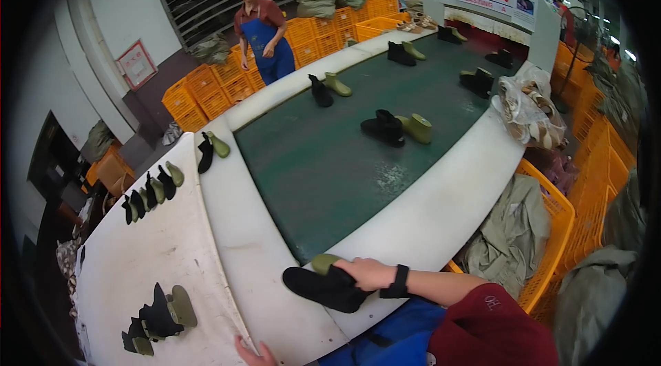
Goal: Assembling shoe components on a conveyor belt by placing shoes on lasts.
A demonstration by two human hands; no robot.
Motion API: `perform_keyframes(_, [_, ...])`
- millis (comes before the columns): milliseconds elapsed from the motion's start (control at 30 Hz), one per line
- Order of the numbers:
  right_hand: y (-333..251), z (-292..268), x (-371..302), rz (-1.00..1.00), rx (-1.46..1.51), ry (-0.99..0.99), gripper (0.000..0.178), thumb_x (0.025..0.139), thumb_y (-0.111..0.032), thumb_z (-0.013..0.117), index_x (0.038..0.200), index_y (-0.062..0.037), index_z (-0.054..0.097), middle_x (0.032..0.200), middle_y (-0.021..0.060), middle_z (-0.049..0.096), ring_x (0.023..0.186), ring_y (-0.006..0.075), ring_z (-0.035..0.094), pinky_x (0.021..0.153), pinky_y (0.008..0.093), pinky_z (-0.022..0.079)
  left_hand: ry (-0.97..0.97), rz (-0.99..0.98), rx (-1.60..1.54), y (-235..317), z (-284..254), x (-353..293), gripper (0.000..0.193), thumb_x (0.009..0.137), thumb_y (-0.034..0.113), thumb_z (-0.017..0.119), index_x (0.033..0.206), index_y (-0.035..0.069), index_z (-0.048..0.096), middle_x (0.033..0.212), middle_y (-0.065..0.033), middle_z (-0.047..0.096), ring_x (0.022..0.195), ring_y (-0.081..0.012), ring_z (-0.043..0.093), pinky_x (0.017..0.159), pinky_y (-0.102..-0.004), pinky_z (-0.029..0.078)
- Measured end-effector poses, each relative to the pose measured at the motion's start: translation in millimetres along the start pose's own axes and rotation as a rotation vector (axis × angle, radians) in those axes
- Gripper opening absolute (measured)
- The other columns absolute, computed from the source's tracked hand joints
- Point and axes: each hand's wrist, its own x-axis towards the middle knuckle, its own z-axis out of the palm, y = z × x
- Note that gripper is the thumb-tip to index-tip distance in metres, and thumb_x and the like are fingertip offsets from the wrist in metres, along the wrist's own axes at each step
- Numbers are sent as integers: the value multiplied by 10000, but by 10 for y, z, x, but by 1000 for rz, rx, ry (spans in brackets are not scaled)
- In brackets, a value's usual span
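At the near corner of the conveyor's white border, my right hand is closed round a black ankle boot, which lies on its side. An olive-green shoe last pokes out beside the boot, against the same hand; how far the fingers reach round it is hidden. My left hand shows at the lower edge with its fingers apart and nothing in them. Left of it, a cluster of black boots and green lasts stands on the off-white table cover.
A green conveyor belt carries boots and lasts, including a black boot beside a last. More boots line the table's far left. A person in a blue apron stands beyond. An orange crate with grey-green cloth stands right.
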Motion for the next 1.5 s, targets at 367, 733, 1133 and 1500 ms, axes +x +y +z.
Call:
perform_keyframes(367, [738,-671,-494,229,-125,256,605,653,-82,646,1202,-134,397,873,201,584,838,378,566,726,430,450,-192,-67,718,-2132,-233,217,586,892,364,419,1251,-92,343,1272,-262,380,1201,-373,333,1018,-423,261])
perform_keyframes(733, [1077,-1565,-580,174,941,130,522,724,-84,704,1169,-39,436,1092,27,525,1005,110,495,868,283,421,-335,-173,690,-1681,-436,548,625,886,463,374,1332,32,304,1372,-236,269,1274,-372,230,1029,-458,203])
perform_keyframes(1133, [-69,-2484,1815,126,-76,260,491,673,-316,677,1073,-55,564,967,111,621,849,246,600,732,347,476,-267,-99,666,-1543,-498,510,562,889,405,403,1274,-5,390,1312,-253,357,1215,-396,320,1009,-459,249])
perform_keyframes(1500, [575,-769,2242,544,-207,321,367,788,-208,499,1128,-71,504,1101,191,564,1050,302,539,899,383,422,-89,-105,427,-1818,-292,546,485,808,218,538,1215,-25,434,1317,-229,355,1217,-373,315,1015,-436,237])
